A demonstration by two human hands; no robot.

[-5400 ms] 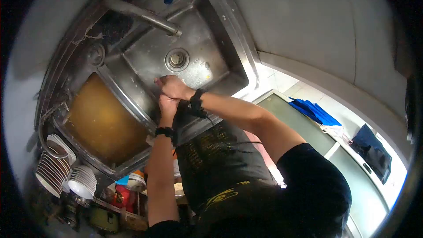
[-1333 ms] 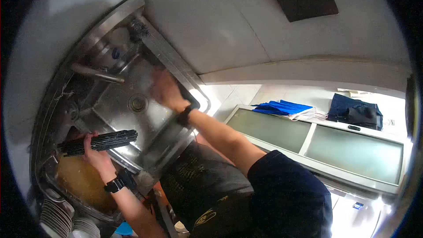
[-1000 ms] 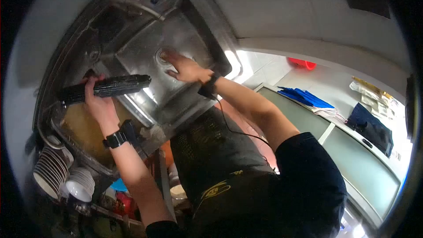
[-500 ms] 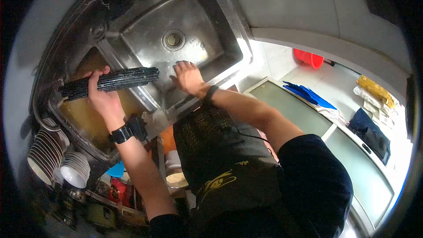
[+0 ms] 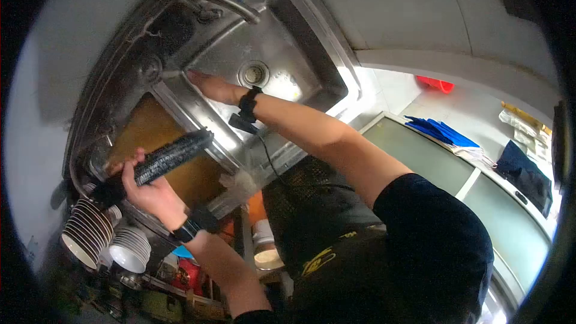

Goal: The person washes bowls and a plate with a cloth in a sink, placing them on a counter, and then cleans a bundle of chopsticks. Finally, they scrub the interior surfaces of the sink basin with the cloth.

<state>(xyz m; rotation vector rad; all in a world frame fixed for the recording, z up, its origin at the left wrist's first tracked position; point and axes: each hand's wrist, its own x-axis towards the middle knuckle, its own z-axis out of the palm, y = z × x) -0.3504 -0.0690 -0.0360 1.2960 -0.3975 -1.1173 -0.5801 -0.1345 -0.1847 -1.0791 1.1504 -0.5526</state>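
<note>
A thick bundle of wet black chopsticks is in my left hand, slanting over the left basin of the steel sink. Brownish water fills that basin. My left fingers wrap around the bundle near its lower end. My right hand reaches across the right basin to the side by the divider, its fingers stretched out and partly blurred. It holds nothing that I can see. A round drain lies just beyond it.
A curved faucet hangs over the back of the right basin. Stacked bowls and a second bowl stack stand at the lower left. A glass-panelled sliding door and a red bucket are to the right.
My right hand has moved left across the right basin to its side by the divider. The chopstick bundle has tilted, its left end dropping. The view has shifted slightly.
</note>
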